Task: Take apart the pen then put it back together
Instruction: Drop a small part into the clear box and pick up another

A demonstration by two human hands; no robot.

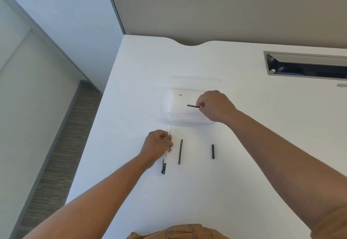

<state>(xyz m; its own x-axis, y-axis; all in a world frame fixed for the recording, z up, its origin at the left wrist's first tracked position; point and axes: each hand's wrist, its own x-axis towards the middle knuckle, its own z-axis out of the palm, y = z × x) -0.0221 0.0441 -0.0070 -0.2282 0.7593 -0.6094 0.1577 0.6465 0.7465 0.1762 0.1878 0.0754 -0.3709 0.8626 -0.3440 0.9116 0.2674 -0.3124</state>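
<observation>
My left hand is closed around a white pen with a black cap end, which lies lengthwise on the white table. My right hand pinches a short dark pen part over a clear plastic tray. Two more dark parts lie on the table: a long thin rod just right of the white pen, and a shorter black piece further right.
The tray stands mid-table beyond both hands, with a small dark speck inside. A metal cable slot is recessed at the back right. The table's left edge drops to a carpeted floor; a wall rises behind.
</observation>
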